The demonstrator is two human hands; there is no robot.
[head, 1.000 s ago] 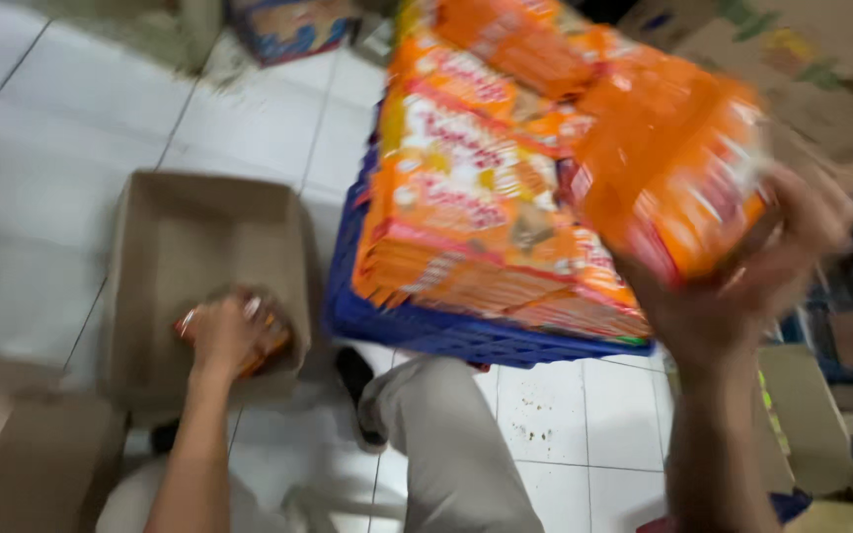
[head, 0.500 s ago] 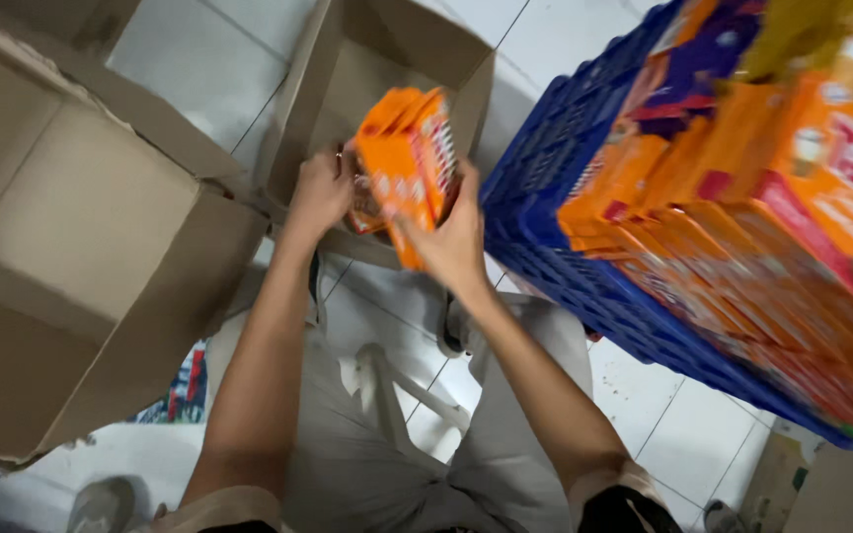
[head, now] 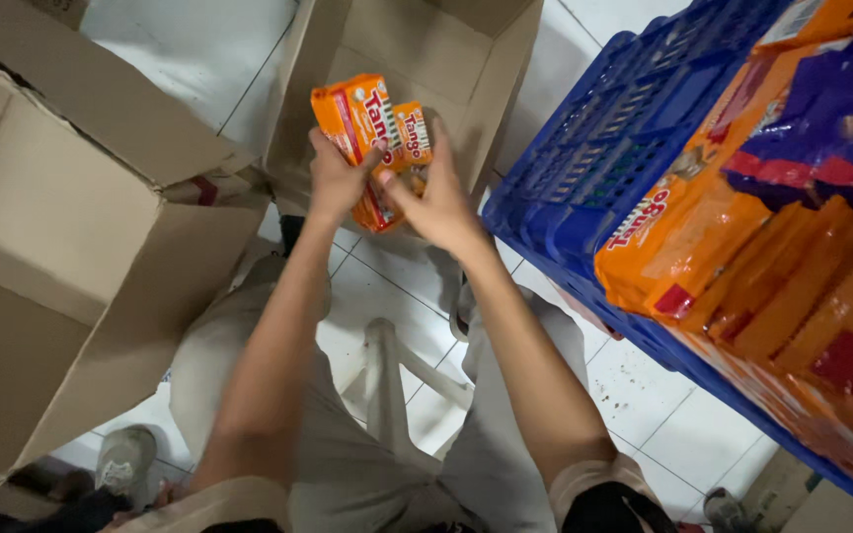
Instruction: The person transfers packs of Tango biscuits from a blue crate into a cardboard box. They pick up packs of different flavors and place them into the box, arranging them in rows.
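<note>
Both my hands hold orange snack packs over the near edge of an open cardboard box on the floor. My left hand grips one orange pack standing on end. My right hand is pressed against a second orange pack beside the first. The packs lean just inside the box's near wall. My forearms reach forward from my lap.
A blue plastic crate stacked with orange and purple snack packs stands at the right. A large open cardboard box lies at the left. White floor tiles, a white stool and my grey trousers are below.
My right hand has carried an orange pack from the crate over to the box, joining the left hand. The packs now sit lower at the box's near wall, and the camera has swung left.
</note>
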